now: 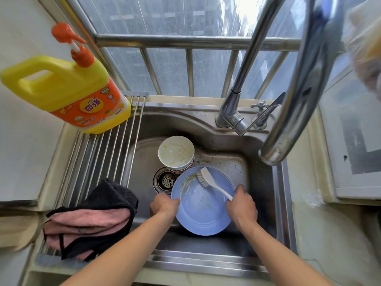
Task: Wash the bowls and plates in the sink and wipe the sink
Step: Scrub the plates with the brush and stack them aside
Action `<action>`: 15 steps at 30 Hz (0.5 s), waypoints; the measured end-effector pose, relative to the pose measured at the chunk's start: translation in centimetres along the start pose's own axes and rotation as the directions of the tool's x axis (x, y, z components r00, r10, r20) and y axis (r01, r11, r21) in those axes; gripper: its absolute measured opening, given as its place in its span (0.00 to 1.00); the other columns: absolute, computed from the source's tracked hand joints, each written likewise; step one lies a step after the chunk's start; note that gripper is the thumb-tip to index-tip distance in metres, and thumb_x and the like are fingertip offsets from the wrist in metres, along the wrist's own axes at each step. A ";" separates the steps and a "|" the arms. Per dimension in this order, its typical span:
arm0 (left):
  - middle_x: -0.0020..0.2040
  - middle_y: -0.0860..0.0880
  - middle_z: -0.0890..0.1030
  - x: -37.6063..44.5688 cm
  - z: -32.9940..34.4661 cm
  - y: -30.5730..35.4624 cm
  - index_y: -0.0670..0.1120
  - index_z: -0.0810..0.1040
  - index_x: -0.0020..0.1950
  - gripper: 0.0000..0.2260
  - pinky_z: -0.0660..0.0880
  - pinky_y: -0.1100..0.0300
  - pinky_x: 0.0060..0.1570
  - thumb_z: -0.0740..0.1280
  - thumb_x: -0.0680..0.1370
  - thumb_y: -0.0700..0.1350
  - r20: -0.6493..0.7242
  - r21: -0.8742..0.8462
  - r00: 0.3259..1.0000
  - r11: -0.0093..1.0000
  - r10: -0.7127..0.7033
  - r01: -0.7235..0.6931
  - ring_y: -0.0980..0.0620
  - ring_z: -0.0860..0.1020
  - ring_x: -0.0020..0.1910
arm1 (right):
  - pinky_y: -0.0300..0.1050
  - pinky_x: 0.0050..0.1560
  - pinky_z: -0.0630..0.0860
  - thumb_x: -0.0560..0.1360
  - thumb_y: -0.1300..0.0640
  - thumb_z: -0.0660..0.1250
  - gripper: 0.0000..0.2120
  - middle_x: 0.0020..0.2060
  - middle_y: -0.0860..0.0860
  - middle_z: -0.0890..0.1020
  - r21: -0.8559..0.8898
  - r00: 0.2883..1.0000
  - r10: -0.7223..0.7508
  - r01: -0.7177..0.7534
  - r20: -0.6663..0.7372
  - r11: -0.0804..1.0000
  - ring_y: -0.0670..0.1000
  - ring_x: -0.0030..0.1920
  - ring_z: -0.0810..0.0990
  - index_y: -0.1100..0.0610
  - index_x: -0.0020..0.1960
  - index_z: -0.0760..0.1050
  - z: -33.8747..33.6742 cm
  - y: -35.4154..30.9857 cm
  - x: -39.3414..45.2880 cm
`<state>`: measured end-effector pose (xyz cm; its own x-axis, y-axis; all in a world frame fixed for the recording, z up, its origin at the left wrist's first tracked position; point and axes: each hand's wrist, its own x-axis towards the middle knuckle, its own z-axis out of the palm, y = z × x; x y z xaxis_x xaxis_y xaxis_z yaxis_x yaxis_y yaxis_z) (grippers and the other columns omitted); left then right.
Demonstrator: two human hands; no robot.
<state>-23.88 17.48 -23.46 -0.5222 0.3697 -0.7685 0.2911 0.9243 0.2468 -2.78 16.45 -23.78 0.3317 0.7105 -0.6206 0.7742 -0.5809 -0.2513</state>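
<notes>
Brush [208, 180] handle is sitting in our right hand [242, 207], fingers curling round its near end; its long axis is running up and to the left, bristles pointing down onto the blue plate [203, 211]. Our left hand [164, 205] is pinching the plate's left rim, tilting it, we think, over the sink [224, 129] basin. Just beyond are stacked bowls [176, 153], beside the drain [165, 180].
</notes>
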 end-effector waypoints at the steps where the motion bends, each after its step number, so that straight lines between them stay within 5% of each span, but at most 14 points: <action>1: 0.48 0.44 0.83 -0.3 0.2 -0.2 0.46 0.80 0.46 0.04 0.80 0.54 0.50 0.69 0.73 0.43 0.047 -0.002 0.998 0.999 0.032 -0.032 0.41 0.81 0.50 | 0.50 0.42 0.72 0.77 0.57 0.63 0.11 0.52 0.56 0.79 0.012 1.000 0.007 -0.007 0.001 1.000 0.62 0.50 0.80 0.56 0.58 0.66 0.1 0.1 0.0; 5: 0.48 0.45 0.83 -1.5 0.9 -0.8 0.46 0.78 0.57 0.12 0.81 0.53 0.38 0.59 0.78 0.35 0.334 -0.253 0.942 0.965 0.019 0.071 0.45 0.81 0.44 | 0.49 0.42 0.72 0.78 0.57 0.63 0.09 0.50 0.56 0.78 0.008 0.999 0.043 -0.043 0.031 0.999 0.59 0.45 0.76 0.55 0.55 0.64 -0.2 0.4 -0.6; 10: 0.53 0.50 0.83 -3.4 -1.4 0.0 0.55 0.73 0.59 0.11 0.83 0.42 0.39 0.60 0.80 0.42 0.523 -0.278 0.839 0.961 0.147 0.005 0.43 0.85 0.45 | 0.49 0.43 0.69 0.79 0.49 0.64 0.15 0.55 0.54 0.74 -0.010 0.993 -0.093 0.093 -0.068 0.996 0.62 0.52 0.80 0.53 0.62 0.68 -2.0 -0.4 -3.2; 15: 0.65 0.47 0.74 -3.7 -2.9 0.5 0.54 0.62 0.71 0.29 0.82 0.37 0.44 0.56 0.73 0.32 0.655 -0.211 0.746 0.977 0.121 0.028 0.37 0.82 0.53 | 0.51 0.39 0.77 0.81 0.54 0.57 0.08 0.40 0.52 0.81 -0.022 0.971 -0.231 0.230 -0.055 0.973 0.59 0.40 0.78 0.47 0.56 0.74 -2.8 -1.1 -5.1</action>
<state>-24.15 16.82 -18.82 0.1706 0.3251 -0.9302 0.1006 0.9333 0.3447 -3.82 14.56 -18.23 0.1732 0.8462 -0.5040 0.8411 -0.3933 -0.3712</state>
